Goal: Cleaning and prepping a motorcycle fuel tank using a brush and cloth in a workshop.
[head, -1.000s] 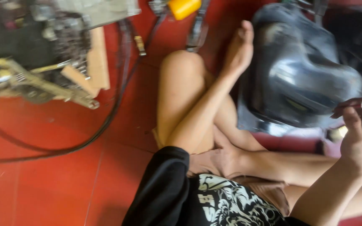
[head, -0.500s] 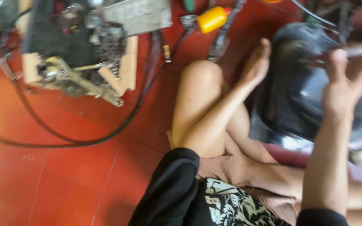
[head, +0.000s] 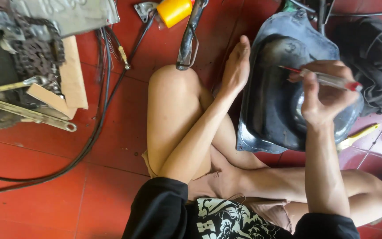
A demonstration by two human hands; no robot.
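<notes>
Swung lower since half a second ago: right hand [head: 321, 95], fist closed on clear-handled screwdriver [head: 326, 79], poised above dark fuel tank [head: 273, 104] on red tiled floor [head: 58, 177]. Left hand [head: 235, 71], fingers flat, bracing tank's rim for steadiness.

One screwdriver [head: 328, 79], one dark tank [head: 279, 110], one yellow can [head: 174, 11], two hands.
</notes>
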